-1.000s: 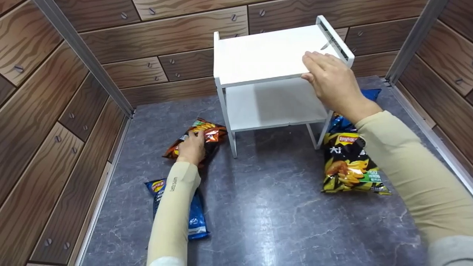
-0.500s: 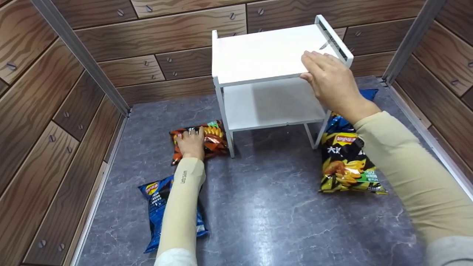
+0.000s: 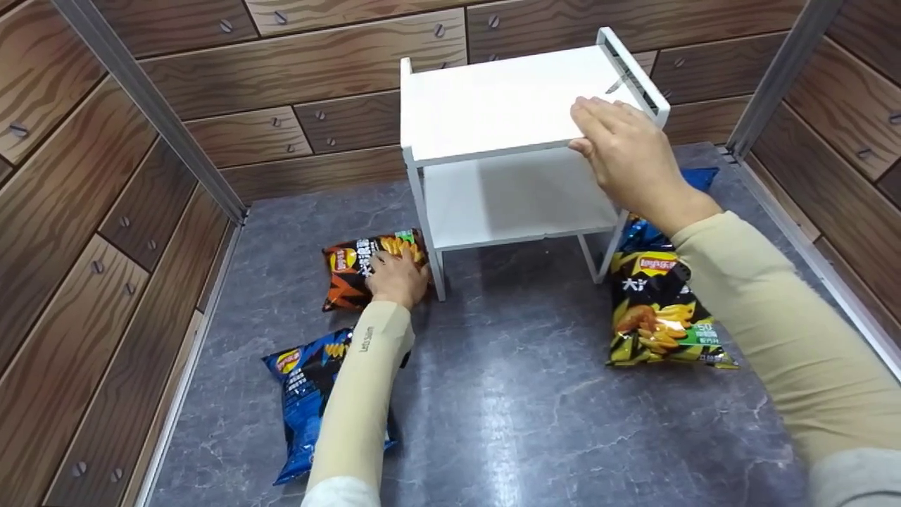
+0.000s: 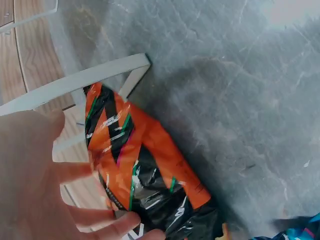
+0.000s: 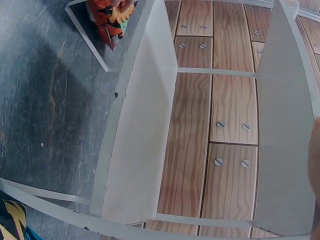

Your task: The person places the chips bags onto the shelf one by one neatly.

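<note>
A: Logging hand positions. Left hand (image 3: 398, 276) is lying on the right end of the orange chip bag (image 3: 360, 267), which is resting flat on the grey marble-look floor (image 3: 507, 408), just beside the front-left leg of the white two-tier rack (image 3: 493, 113). In the left wrist view the fingers (image 4: 82, 170) are spreading over the foil, thumb curling under the bag's edge, so it is gripping rather than only pressing.

B: And the right hand (image 3: 626, 158)?

A: It is holding the front-right corner of the rack's top shelf, fingers flat on top, thumb hooking under the edge.

B: Judgement on handling?

A: Probably best gripping the seam, not the puffed middle, so the chips are not getting crushed, and bracing the rack so the bag is clearing the leg without nudging it.

B: Readable print?

A: Lay's logo is showing on the orange bag, on the blue chip bag (image 3: 306, 401) near the floor's left edge, and on the black-and-yellow chip bag (image 3: 658, 317) at the rack's right. The sleeve (image 3: 366, 380) is carrying small lettering, too small to read. Another blue bag (image 3: 651, 232) is lying behind the rack's right legs.
</note>
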Demonstrator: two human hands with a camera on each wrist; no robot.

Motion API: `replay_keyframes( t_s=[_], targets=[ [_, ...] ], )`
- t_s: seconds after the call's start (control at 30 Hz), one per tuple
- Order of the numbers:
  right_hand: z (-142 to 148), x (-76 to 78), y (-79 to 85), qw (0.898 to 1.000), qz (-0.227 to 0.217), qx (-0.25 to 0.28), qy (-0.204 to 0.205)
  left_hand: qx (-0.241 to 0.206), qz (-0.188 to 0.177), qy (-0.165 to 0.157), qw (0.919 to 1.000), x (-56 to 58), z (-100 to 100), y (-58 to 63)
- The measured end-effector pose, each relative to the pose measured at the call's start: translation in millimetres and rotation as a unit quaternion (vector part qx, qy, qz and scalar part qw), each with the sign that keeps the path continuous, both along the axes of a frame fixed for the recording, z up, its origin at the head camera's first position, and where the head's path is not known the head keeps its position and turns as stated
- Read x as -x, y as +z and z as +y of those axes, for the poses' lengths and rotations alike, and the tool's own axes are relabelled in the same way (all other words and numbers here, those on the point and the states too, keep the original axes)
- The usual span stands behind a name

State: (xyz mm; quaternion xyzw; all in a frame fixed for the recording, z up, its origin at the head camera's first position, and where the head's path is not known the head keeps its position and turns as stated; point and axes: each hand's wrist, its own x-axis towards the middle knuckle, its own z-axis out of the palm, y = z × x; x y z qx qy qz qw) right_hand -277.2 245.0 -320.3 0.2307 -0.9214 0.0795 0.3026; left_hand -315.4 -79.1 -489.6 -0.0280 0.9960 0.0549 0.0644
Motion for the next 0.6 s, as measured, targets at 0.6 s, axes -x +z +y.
replay_keyframes(
  t_s=[0.6],
  targets=[
    [0,-0.2,-0.6,1.000,0.001,-0.003,-0.002,-0.119,0.064,-0.054,0.9893,-6.8,-52,-16.3]
  ],
)
